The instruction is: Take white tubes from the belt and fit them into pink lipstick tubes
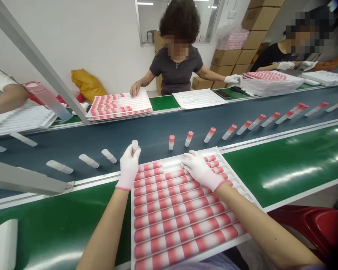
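My left hand (130, 163), in a white glove, pinches a plain white tube (135, 143) upright at the near edge of the conveyor belt. A white tray (173, 165) lies in front of me, filled with rows of red-and-white tubes (183, 207). Over its far rows rests my right hand (198, 168), also gloved, fingers bent down into the tray. Whatever is under those fingers is hidden. Just left of the hand, part of the farthest row shows bare white tray.
Along the dark belt (152, 129) stand several red-topped tubes (188, 138) to the right and white tubes (88, 161) to the left. Across it, a co-worker (176, 67) handles another tray (121, 105). A grey metal frame (30, 176) juts in at left.
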Demonstrator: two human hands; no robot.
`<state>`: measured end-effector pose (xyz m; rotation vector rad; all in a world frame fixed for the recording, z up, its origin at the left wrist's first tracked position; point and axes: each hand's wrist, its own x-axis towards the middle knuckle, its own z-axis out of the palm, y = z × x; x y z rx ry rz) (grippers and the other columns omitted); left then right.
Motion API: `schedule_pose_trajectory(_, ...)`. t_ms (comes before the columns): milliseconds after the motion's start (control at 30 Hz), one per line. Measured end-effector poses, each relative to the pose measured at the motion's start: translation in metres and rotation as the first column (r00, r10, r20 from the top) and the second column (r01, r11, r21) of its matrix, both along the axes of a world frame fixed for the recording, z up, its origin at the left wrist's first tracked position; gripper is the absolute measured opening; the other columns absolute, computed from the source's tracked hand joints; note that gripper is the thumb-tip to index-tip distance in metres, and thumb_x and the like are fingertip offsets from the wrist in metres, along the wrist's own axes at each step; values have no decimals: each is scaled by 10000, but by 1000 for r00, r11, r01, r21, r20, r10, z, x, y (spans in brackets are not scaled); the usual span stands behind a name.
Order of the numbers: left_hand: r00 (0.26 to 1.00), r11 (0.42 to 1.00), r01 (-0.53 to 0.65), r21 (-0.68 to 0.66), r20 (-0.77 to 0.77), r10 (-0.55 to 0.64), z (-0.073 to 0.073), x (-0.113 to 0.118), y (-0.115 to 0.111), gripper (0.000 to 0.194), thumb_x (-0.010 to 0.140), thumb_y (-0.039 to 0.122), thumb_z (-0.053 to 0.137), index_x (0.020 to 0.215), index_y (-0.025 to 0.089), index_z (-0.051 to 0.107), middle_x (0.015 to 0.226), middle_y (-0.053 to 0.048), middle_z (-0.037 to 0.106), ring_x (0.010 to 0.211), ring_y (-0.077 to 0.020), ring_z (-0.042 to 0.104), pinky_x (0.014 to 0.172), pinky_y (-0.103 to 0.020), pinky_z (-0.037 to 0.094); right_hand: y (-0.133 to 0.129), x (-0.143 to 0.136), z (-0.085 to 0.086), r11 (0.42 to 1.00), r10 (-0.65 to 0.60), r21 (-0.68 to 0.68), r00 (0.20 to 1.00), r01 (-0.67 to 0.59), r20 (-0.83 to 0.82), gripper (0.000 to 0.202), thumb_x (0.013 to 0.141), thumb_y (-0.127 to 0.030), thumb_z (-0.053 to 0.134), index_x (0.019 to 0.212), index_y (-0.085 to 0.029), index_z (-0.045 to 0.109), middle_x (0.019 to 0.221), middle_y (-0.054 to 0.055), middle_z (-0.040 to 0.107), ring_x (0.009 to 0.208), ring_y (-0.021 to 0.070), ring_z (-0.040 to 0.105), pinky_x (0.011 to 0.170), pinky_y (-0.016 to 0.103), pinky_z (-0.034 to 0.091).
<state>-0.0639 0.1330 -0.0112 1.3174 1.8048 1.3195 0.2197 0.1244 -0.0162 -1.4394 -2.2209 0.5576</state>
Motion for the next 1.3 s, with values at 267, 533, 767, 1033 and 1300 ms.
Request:
schedule_pose_trajectory(267,661,893,438,102,637,-397,31,60,-88,404,956,480,520,1251,210,571,851,-8,557,646,-106,524,640,-275,514,-35,-22,50,980,-58,-194,881,-39,-470,218,959,-392,565,1068,-209,611,986,40,683,818,168,628,700,309,516)
schedule_pose_trajectory(533,565,807,585,75,676,-472,43,77,-112,395,959,507,503,1189,220,646,883,-39,561,620,-111,459,593,-279,488,-52,-29,92,959,-15,-215,727,-183,-687,368,902,-259,584,1265,-269,643,1134,38,655,792,145,609,676,310,541)
schedule_pose_trajectory(767,731,818,576,-17,459,-505,36,78,-118,309,929,408,577,1170,234,663,883,-25,607,714,-147,534,684,-284,499,-69,-28,101,980,45,-124,783,-154,-620,452,883,-189,568,1315,-300,636,1063,26,645,928,183,627,781,358,575)
schedule_pose_trajectory(1033,749,843,531,84,420,-513,25,80,-120,217,914,412,609,920,206,676,912,-37,653,848,-197,588,775,-312,510,-87,-46,96,996,0,-73,779,-59,-627,296,790,-166,701,1061,-279,734,884,14,665,784,183,624,657,319,564)
schedule_pose_trajectory(1300,790,871,460,170,369,-489,18,78,-119,285,893,452,629,981,194,716,899,-49,707,790,-191,630,719,-289,524,-90,-59,92,995,97,77,815,-64,-571,225,749,-93,739,924,-230,705,810,2,640,712,153,573,594,266,495)
